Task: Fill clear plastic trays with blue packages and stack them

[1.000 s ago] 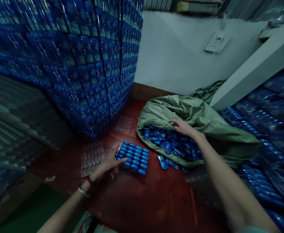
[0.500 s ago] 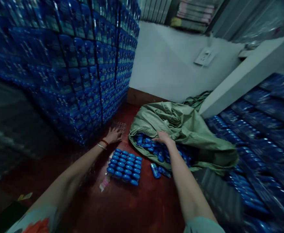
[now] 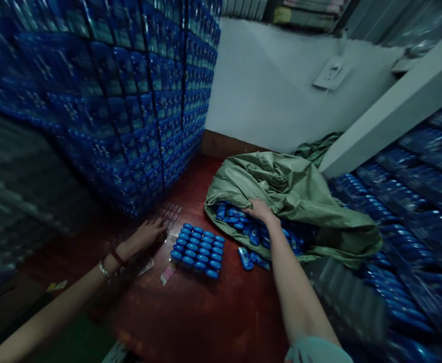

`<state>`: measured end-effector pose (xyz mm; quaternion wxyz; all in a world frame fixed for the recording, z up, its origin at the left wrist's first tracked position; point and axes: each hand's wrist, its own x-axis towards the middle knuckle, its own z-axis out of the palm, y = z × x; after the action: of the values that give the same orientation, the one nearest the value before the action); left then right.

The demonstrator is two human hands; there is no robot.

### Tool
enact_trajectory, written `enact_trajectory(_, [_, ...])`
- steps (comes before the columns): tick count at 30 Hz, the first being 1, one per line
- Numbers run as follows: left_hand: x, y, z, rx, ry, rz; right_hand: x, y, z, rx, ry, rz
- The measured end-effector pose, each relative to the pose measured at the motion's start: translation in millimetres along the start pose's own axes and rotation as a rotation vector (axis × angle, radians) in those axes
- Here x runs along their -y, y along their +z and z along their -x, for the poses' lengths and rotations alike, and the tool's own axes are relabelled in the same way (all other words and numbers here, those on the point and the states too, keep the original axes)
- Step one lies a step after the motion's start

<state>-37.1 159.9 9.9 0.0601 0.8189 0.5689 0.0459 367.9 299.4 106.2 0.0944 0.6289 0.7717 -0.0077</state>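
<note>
My left hand [image 3: 148, 236] reaches over the red surface [image 3: 228, 312], beside a clear plastic tray [image 3: 171, 214]; its fingers are blurred and partly bent, and what they touch is hard to make out. To its right, small blue containers stand in a block of rows [image 3: 198, 249]. My right hand [image 3: 259, 209] rests at the mouth of a green sack [image 3: 300, 186], fingers partly hidden among loose blue packets [image 3: 254, 234]. Two blue packets [image 3: 245, 258] lie outside the sack's edge.
Tall stacks of wrapped blue packs [image 3: 130, 101] rise at the left. More blue packs [image 3: 398, 222] are piled at the right, near a slanting white beam [image 3: 394, 106]. A pink-and-white scrap [image 3: 167, 275] lies near the block. Grey corrugated pieces [image 3: 347, 292] sit at the lower right.
My left hand has moved left and down, away from the sack, and its fingers are less spread. My right hand stays at the sack's mouth. The view has shifted slightly.
</note>
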Motion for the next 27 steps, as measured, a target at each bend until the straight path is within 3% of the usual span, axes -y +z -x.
enact_trajectory(4, [-0.6, -25.8, 33.8, 0.015, -0.064, -0.010, 1.3, -1.8, 1.2, 0.024, 0.032, 0.000])
enact_trajectory(6, [-15.3, -40.8, 44.9, -0.074, -0.079, 0.073, 2.0, -3.3, 1.4, 0.030, 0.032, -0.007])
enact_trajectory(8, [-42.0, -49.0, 51.0, -0.155, 0.003, 0.202, 2.6, -4.4, 1.2, 0.032, 0.027, -0.011])
enact_trajectory(10, [-76.1, -45.4, 50.9, -0.141, 0.181, 0.277, 3.1, -4.8, 1.0, 0.030, 0.027, -0.010])
enact_trajectory(12, [-108.4, -30.6, 42.7, -0.083, 0.320, 0.243, 3.5, -4.9, 1.4, 0.028, 0.028, -0.002])
enact_trajectory(15, [-134.1, -3.4, 15.2, -0.102, 0.315, 0.148, 3.7, -4.8, 2.7, 0.027, 0.030, 0.014])
enact_trajectory(18, [-125.4, 6.1, -17.4, -0.141, 0.248, 0.099, 3.6, -4.5, 3.4, 0.028, 0.037, 0.023])
enact_trajectory(21, [-98.3, -4.2, -38.6, -0.122, 0.196, 0.072, 3.4, -3.8, 3.2, 0.030, 0.042, 0.020])
enact_trajectory(24, [-74.9, -17.3, -44.9, -0.091, 0.154, 0.053, 2.8, -2.4, 2.9, 0.025, 0.036, 0.008])
enact_trajectory(27, [-68.6, -20.6, -42.3, -0.089, 0.137, 0.046, 1.6, -0.9, 2.8, 0.013, 0.038, -0.006])
